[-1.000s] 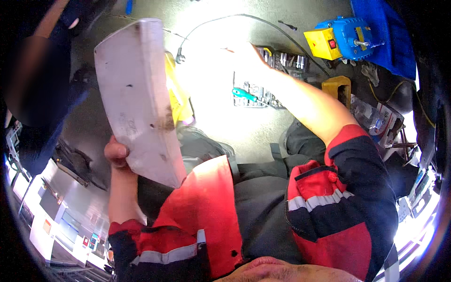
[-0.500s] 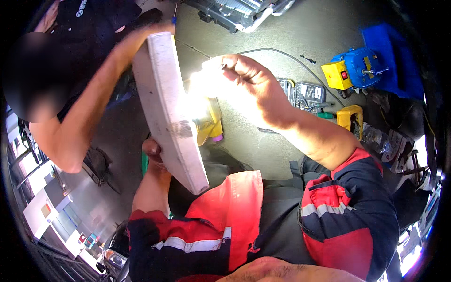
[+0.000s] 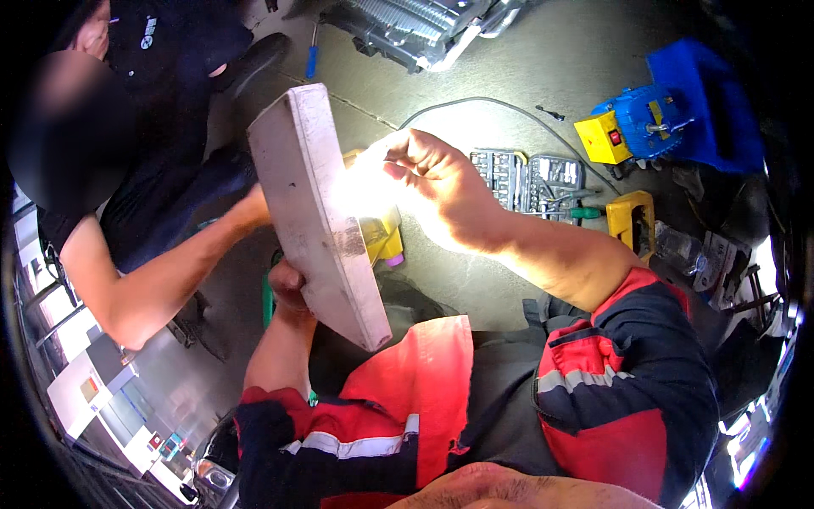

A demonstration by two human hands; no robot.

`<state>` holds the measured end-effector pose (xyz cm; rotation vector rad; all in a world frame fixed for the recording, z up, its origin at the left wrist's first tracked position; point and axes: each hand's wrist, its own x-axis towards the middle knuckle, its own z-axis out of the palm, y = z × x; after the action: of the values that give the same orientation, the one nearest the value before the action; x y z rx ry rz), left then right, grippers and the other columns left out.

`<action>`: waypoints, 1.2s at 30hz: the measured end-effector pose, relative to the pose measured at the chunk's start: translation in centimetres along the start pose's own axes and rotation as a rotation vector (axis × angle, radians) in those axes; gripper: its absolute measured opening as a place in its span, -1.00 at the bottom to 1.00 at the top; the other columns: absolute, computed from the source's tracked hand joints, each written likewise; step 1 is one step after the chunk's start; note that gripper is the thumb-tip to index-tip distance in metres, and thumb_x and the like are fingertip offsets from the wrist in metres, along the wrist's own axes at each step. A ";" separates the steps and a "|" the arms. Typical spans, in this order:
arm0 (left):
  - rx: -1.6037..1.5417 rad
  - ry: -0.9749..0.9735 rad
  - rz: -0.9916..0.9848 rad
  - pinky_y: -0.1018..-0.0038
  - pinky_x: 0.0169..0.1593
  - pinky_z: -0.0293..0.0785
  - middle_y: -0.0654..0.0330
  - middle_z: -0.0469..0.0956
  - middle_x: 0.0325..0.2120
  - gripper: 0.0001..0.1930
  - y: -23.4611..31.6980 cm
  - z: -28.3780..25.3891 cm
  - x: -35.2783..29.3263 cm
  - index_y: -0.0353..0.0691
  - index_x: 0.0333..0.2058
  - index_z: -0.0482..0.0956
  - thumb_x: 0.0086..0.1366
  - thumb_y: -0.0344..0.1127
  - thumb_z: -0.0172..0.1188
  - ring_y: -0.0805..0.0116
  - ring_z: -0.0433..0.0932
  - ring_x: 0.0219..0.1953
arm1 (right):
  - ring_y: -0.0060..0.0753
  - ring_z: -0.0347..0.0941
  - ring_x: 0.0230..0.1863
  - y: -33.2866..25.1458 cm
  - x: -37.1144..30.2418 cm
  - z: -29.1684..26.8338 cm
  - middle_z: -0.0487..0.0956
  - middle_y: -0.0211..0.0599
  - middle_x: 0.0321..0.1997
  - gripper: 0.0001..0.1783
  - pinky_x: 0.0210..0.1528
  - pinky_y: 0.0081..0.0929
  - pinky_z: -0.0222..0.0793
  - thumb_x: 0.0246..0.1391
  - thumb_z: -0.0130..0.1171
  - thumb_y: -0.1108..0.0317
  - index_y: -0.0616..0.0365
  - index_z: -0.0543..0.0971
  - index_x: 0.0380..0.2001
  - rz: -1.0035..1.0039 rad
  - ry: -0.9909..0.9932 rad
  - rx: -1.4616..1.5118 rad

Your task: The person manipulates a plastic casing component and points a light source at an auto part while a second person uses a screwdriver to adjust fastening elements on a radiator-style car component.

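Note:
A long pale grey slab-shaped part (image 3: 318, 212) stands tilted in front of me, its narrow side facing me. My left hand (image 3: 290, 287) is closed at its lower left edge, with the fingertips partly hidden behind it. On the slab's right, my right hand (image 3: 432, 182) is raised with fingers bent in a pinch. A strong white glare covers those fingertips, so whatever they hold cannot be made out. Behind the slab sits a yellow container (image 3: 386, 237) with a purple cap. A co-worker's forearm (image 3: 199, 263) reaches in from the left, its hand hidden behind the slab.
An open tool set (image 3: 534, 182) lies on the floor past my right wrist, with a dark cable (image 3: 509, 103) beyond it. A blue and yellow motor unit (image 3: 636, 127) stands far right. Finned metal parts (image 3: 415, 30) and a blue-handled screwdriver (image 3: 312, 61) lie at the far side.
The co-worker's arm has dropped from the slab's top to its left side, baring the screwdriver. The slab's top and my right hand sit a little lower in view.

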<state>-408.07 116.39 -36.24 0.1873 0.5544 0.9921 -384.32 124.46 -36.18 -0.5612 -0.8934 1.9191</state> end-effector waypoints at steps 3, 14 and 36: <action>0.106 0.057 0.005 0.18 0.09 0.46 -0.08 0.49 -0.01 -0.11 0.4 0.4 -0.2 -0.39 0.14 0.29 -0.33 -0.34 0.27 -0.01 0.52 -0.02 | -0.52 0.49 -0.13 -0.2 -0.1 -0.1 0.56 -0.28 -0.19 -0.83 -0.04 -0.50 0.41 0.28 -0.02 0.34 0.20 0.44 -0.18 0.014 0.050 -0.105; 0.617 0.197 0.153 0.20 0.16 0.33 0.02 0.46 0.00 -0.19 -0.6 3.3 1.6 -0.36 0.14 0.28 -0.23 -0.52 0.27 0.12 0.44 0.08 | -0.09 0.28 0.22 -3.6 1.0 -3.3 0.33 0.21 0.20 -0.02 0.27 -0.32 0.13 0.20 -0.25 -0.32 0.50 0.08 0.25 0.269 0.210 -0.540; 1.475 0.211 0.646 0.48 -0.11 0.44 0.07 0.56 -0.25 -0.65 -0.9 5.8 25.3 -0.32 -0.08 0.43 0.12 -0.44 0.18 0.35 0.55 -0.20 | -0.27 0.41 0.10 -17.5 -5.6 -14.4 0.48 -0.17 0.06 -0.55 0.17 -0.27 0.28 0.28 -0.06 0.24 0.23 0.30 0.17 -0.321 0.494 -0.233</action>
<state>-393.70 137.52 -40.73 1.6637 1.4007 1.0330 -362.16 130.19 -31.67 -0.9222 -0.8246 1.3123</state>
